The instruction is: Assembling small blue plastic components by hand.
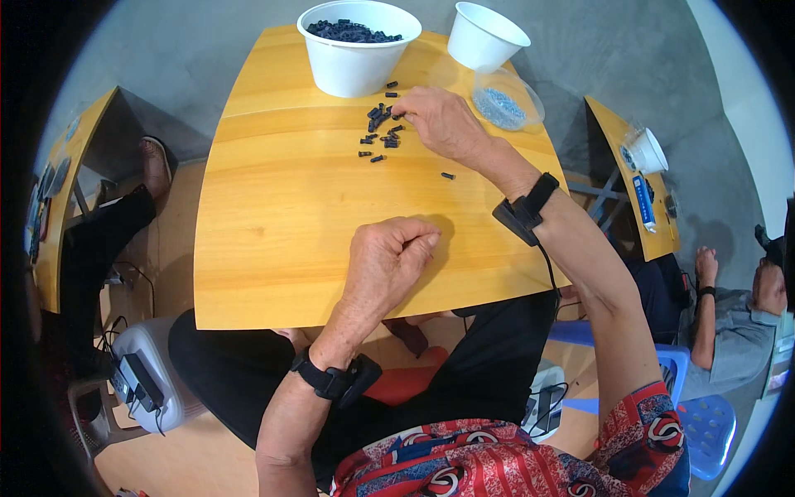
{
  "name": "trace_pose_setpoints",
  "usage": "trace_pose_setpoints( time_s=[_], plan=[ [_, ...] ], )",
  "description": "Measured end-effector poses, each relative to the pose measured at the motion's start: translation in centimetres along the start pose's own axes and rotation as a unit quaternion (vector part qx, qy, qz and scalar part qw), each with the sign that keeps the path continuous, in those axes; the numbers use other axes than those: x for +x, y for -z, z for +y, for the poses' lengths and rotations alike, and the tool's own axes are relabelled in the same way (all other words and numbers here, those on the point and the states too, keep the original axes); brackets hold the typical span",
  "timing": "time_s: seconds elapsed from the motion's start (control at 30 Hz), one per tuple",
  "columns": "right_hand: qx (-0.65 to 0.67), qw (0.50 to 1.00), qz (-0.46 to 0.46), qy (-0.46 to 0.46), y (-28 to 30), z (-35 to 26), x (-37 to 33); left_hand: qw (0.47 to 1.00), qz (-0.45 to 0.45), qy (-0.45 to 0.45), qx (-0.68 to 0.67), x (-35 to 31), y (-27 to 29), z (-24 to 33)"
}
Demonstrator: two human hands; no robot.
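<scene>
My right hand (447,124) reaches to the far middle of the wooden table (281,207). Its fingers are pinched together over a small black cylindrical piece at the edge of a loose group of black cylindrical pieces (378,118). One more such piece (448,176) lies apart, nearer to me. Close to the front edge, my left hand (389,261) rests closed, thumb against the curled fingers; whatever it may hold is hidden. Behind the pieces stands a large white bucket (352,66) filled with dark pieces.
To the right of it are a second white bucket (480,41), tilted, and a clear shallow tub (501,103) with small bluish-silver bits. Other tables stand at left (103,108) and right (613,132), with people seated at them. A cable hangs from my right wristband (522,217).
</scene>
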State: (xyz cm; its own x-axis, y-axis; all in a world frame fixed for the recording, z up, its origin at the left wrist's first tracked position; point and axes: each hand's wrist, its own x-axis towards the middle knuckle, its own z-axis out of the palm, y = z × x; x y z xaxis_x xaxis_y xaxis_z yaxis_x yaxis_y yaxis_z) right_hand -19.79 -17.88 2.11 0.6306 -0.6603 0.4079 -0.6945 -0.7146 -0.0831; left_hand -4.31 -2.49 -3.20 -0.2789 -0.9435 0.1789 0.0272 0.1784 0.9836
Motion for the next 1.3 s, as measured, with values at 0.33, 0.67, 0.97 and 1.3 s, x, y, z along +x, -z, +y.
trace_pose_setpoints(
  time_s=[0.33, 0.67, 0.97, 1.3],
  plan=[
    [-0.021, 1.0, 0.002, -0.023, -2.5, 0.3, 1.2, 1.0, 0.012, -0.003, 0.009, 0.1, -0.2, 0.0],
    [-0.055, 0.997, -0.034, -0.037, -1.9, 1.1, 1.2, 0.999, 0.012, -0.017, 0.026, 0.1, -0.2, 0.2],
    [0.339, 0.912, -0.039, -0.228, 4.6, -6.4, -3.7, 0.971, 0.078, 0.117, -0.194, 0.4, 0.6, 2.0],
    [0.534, 0.781, 0.06, -0.319, 3.3, -10.8, -9.2, 0.951, 0.015, 0.164, -0.262, 0.2, 1.5, 3.3]
  ],
)
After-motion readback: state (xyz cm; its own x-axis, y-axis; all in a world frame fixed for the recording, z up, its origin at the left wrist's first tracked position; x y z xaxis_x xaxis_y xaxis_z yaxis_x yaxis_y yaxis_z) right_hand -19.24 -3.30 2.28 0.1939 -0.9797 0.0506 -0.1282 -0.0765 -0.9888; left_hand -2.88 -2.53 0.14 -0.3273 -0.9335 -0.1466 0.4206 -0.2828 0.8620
